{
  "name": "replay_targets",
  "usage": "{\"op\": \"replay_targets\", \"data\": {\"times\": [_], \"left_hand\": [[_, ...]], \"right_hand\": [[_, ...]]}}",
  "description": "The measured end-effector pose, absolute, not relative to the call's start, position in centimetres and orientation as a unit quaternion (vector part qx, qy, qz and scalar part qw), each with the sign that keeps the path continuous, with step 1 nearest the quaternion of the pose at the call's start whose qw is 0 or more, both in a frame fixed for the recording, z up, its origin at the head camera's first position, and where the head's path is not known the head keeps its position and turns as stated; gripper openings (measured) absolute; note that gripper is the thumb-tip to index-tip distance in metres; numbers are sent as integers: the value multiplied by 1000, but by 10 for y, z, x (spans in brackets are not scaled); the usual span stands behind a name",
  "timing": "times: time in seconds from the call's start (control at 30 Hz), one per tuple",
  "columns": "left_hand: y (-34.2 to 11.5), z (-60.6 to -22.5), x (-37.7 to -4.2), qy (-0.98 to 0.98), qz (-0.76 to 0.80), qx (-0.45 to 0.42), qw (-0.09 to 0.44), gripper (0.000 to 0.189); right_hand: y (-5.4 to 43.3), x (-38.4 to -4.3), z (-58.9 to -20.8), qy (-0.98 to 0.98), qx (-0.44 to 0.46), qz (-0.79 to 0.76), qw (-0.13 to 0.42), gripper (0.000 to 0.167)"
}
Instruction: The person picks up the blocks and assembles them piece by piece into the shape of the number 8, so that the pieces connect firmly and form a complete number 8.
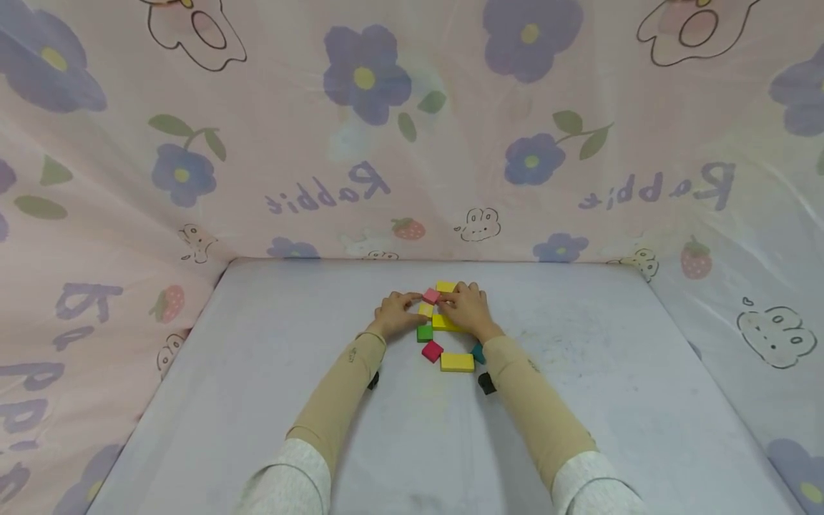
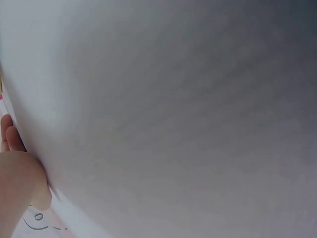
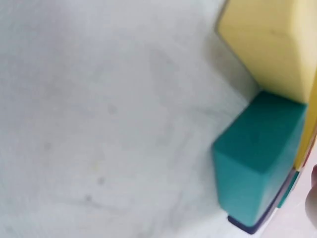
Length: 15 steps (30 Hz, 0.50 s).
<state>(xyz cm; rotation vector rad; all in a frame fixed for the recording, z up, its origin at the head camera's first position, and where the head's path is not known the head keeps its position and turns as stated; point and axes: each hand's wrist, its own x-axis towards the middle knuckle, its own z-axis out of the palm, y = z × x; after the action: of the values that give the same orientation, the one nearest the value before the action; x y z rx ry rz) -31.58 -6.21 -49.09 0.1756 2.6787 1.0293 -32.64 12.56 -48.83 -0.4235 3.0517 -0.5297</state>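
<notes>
My left hand [image 1: 395, 313] reaches in from the left, thumb and forefinger spread. Its forefinger touches a tilted pink block [image 1: 431, 295], and the thumb lies beside a pale yellow block [image 1: 425, 310]. Across from it, my right hand [image 1: 468, 309] has its fingertips at the pink block's right side; whether they pinch it cannot be made out. Beneath the right hand lies a yellow block [image 1: 446, 323], partly hidden. Another yellow block [image 1: 446, 287] sits behind the pink one. At the left wrist view's edge, part of the left hand [image 2: 22, 173] shows.
Nearer me, a green block [image 1: 425, 333], a red block [image 1: 432, 350], a long yellow block [image 1: 457, 363] and a teal block [image 1: 478, 352] form a curve on the white table [image 1: 257, 400]. The right wrist view shows the teal block [image 3: 257, 144] up close. A patterned cloth [image 1: 438, 157] hangs behind.
</notes>
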Motion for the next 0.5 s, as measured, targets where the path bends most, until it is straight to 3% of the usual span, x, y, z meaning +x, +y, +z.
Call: {"op": "replay_targets", "data": {"times": [0.3, 0.5], "left_hand": [[-63, -492, -318, 927, 348, 67, 124, 59], [-63, -494, -317, 922, 362, 64, 126, 51]], "right_hand": [[129, -330, -485, 976, -113, -184, 5, 31], [126, -329, -487, 979, -125, -161, 27, 37]]}}
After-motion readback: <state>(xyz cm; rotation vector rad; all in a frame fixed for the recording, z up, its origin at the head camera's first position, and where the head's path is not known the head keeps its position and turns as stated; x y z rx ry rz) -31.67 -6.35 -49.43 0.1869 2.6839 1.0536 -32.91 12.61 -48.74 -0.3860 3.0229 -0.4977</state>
